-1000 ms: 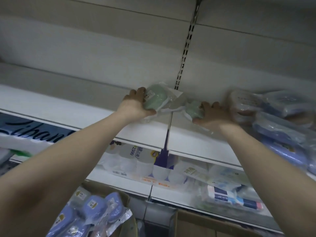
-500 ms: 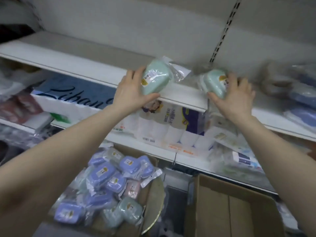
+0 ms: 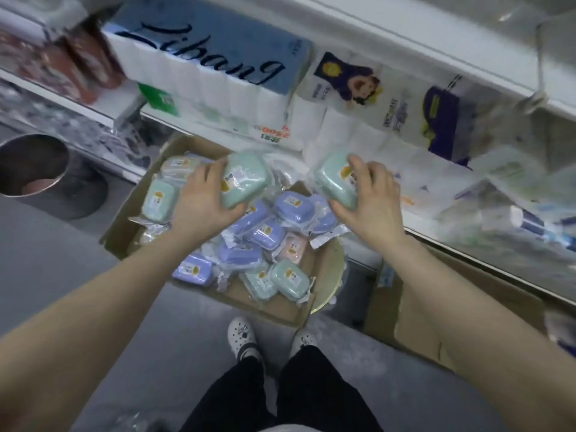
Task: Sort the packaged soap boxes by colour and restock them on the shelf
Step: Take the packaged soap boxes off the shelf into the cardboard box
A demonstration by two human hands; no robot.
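My left hand (image 3: 202,201) grips a green soap box (image 3: 244,179) in clear wrap. A second green soap box (image 3: 338,182) sits in my right hand (image 3: 371,201). Both are held above an open cardboard box (image 3: 274,307) on the floor. Inside it lie several wrapped soap boxes: purple ones (image 3: 294,207) in the middle, green ones (image 3: 288,277) at the near corner and far left (image 3: 159,199), and a pink one (image 3: 294,246). The upper shelf edge (image 3: 405,35) runs across the top right.
Toilet-paper packs (image 3: 218,67) fill the shelf behind the cardboard box. A metal bin (image 3: 31,165) stands on the floor at left. A second cardboard box (image 3: 414,325) lies under the shelf at right. My feet (image 3: 243,336) stand just before the soap carton.
Both hands came down from the upper shelf with the green soap boxes still in them, and my view dropped from the shelf to the carton on the floor.
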